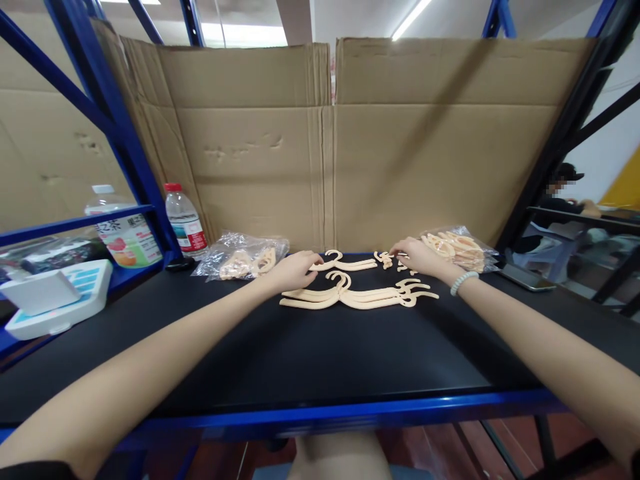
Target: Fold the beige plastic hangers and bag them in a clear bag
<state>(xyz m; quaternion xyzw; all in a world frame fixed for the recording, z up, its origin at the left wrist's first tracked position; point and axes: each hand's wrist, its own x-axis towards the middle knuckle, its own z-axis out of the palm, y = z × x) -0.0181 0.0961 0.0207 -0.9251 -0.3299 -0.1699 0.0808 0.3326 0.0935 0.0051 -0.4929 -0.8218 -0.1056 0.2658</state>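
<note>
Head view: I look forward and down at two bare hands reaching across a black bench.
Left hand: at the left end of the rear hanger, fingers bent; from here I can't tell whether its grip is clamped on it or only touching.
Right hand: over the small parts, right of that hanger; I can't tell whether its grip is together or apart. A pale bracelet circles the wrist.
Hangers: the rear one lies flat between the hands; nearer me lie the front hangers, grouped close, hooks pointing away, curved ends spread out at the right.
Bags: I see a clear left bag of cream pieces beyond the left forearm, and a right bag just beside the right hand.
Bench edges: a red-capped bottle stands at the left; a phone lies at the right.
Backdrop: cardboard rises behind everything.
</note>
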